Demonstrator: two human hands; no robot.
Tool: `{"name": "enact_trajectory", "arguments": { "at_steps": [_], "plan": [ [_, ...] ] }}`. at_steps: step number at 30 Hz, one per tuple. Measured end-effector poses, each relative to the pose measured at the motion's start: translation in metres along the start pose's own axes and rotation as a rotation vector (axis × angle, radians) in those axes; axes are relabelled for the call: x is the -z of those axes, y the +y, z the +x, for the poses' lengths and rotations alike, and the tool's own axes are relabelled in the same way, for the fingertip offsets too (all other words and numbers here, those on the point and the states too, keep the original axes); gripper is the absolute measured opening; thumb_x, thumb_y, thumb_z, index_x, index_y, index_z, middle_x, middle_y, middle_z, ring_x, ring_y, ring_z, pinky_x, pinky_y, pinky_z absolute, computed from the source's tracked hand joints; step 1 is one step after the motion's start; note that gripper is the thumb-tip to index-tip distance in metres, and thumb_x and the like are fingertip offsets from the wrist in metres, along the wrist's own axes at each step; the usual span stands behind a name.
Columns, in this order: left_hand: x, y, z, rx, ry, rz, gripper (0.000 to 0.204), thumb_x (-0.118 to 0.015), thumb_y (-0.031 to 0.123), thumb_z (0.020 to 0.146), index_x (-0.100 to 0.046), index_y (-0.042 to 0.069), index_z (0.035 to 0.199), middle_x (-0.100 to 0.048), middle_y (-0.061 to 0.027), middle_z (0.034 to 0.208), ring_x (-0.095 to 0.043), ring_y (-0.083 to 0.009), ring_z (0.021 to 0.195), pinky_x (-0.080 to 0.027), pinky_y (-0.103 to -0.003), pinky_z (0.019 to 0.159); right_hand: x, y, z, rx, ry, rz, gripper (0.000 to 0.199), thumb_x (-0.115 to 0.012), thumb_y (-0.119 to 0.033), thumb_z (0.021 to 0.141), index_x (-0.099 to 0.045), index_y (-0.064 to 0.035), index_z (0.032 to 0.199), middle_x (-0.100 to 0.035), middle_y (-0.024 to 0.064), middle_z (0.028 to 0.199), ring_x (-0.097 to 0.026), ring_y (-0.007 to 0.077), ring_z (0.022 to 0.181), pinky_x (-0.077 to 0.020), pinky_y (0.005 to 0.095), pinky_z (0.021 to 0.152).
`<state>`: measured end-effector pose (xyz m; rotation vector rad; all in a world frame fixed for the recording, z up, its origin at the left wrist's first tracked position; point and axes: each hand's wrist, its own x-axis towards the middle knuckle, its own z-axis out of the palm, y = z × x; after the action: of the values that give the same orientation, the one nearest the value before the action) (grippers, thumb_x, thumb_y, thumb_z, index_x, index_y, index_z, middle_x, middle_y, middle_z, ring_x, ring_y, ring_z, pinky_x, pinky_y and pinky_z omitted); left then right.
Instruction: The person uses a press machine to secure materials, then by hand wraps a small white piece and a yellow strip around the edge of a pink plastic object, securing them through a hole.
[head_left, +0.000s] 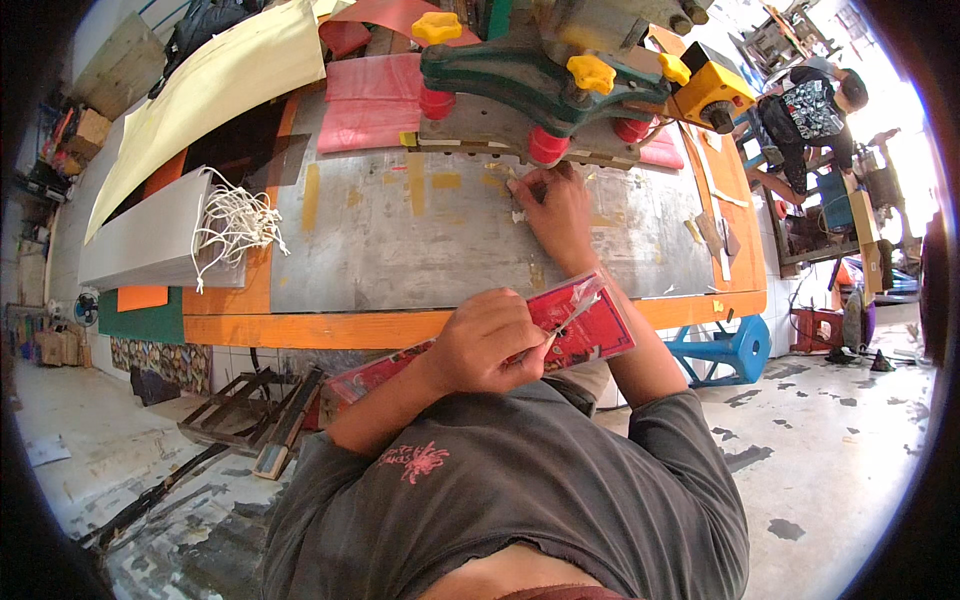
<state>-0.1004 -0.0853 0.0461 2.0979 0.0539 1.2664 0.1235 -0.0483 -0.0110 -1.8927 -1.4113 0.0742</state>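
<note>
My left hand (488,342) is closed in front of my chest, with a thin pale strip (548,347) sticking out between thumb and fingers. Behind and below it lies a flat red packet (590,325) in clear plastic, partly hidden by the hand and forearm. Farther out, my right hand (557,215) rests over a grey metal sheet (380,270), its fingertips pinched together close to the metal plate (480,140) of a green press frame (520,85). Whatever those fingers hold is too small to make out. Bits of yellow tape mark the sheet.
The press has yellow knobs (437,27) and red feet (547,145). At left stands a pale box-like stack (150,240) with white cords (238,225), beside a cream sheet (220,95). A blue stool (735,352) is below the orange table edge (300,330). A person (815,110) works at far right.
</note>
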Motion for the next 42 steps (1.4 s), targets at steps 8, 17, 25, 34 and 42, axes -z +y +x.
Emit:
{"name": "enact_trajectory", "arguments": {
  "at_steps": [8, 17, 25, 34, 42],
  "plan": [
    [-0.005, -0.005, -0.007, -0.039, -0.040, -0.005, 0.015, -0.079, 0.002, 0.077, -0.067, 0.006, 0.086, -0.062, -0.0089, 0.077, -0.065, -0.0291, 0.071, -0.057, -0.042, 0.074, -0.012, -0.003, 0.000, 0.133, 0.002, 0.104, 0.022, -0.079, -0.021, 0.092, -0.072, 0.0000, 0.089, -0.069, 0.0146, 0.084, -0.067, 0.0298, 0.079, -0.0527, 0.0427, 0.073],
    [-0.008, -0.005, -0.003, -0.046, -0.073, -0.017, 0.016, -0.078, 0.001, 0.076, -0.067, 0.004, 0.087, -0.061, -0.0086, 0.077, -0.065, -0.0285, 0.072, -0.057, -0.042, 0.073, -0.009, 0.001, 0.004, 0.120, -0.100, 0.233, 0.019, -0.079, -0.016, 0.091, -0.071, 0.0011, 0.090, -0.068, 0.0129, 0.084, -0.065, 0.0238, 0.078, -0.0513, 0.0380, 0.071],
    [-0.015, -0.008, -0.002, -0.084, -0.065, 0.006, 0.017, -0.079, 0.001, 0.077, -0.068, 0.003, 0.091, -0.062, -0.0074, 0.077, -0.067, -0.0275, 0.071, -0.058, -0.042, 0.073, -0.008, 0.003, 0.003, 0.126, -0.134, 0.251, 0.012, -0.075, -0.011, 0.090, -0.072, 0.0006, 0.092, -0.068, 0.0130, 0.088, -0.065, 0.0229, 0.078, -0.0523, 0.0370, 0.072],
    [-0.016, -0.010, -0.003, -0.096, -0.073, -0.029, 0.019, -0.080, 0.000, 0.077, -0.069, 0.003, 0.092, -0.062, -0.0073, 0.075, -0.066, -0.0276, 0.069, -0.058, -0.043, 0.070, -0.001, -0.002, 0.001, 0.144, -0.183, 0.383, 0.011, -0.075, -0.009, 0.086, -0.068, -0.0012, 0.090, -0.067, 0.0103, 0.086, -0.064, 0.0250, 0.078, -0.0513, 0.0348, 0.072],
    [-0.019, -0.009, -0.002, -0.114, -0.081, -0.008, 0.017, -0.077, 0.002, 0.078, -0.068, 0.003, 0.093, -0.062, -0.0083, 0.079, -0.067, -0.0283, 0.074, -0.059, -0.041, 0.074, 0.016, -0.006, -0.003, 0.320, -0.476, 0.523, 0.019, -0.075, -0.014, 0.099, -0.066, 0.0012, 0.091, -0.063, 0.0129, 0.087, -0.061, 0.0307, 0.086, -0.0487, 0.0407, 0.078]
  ]
}}
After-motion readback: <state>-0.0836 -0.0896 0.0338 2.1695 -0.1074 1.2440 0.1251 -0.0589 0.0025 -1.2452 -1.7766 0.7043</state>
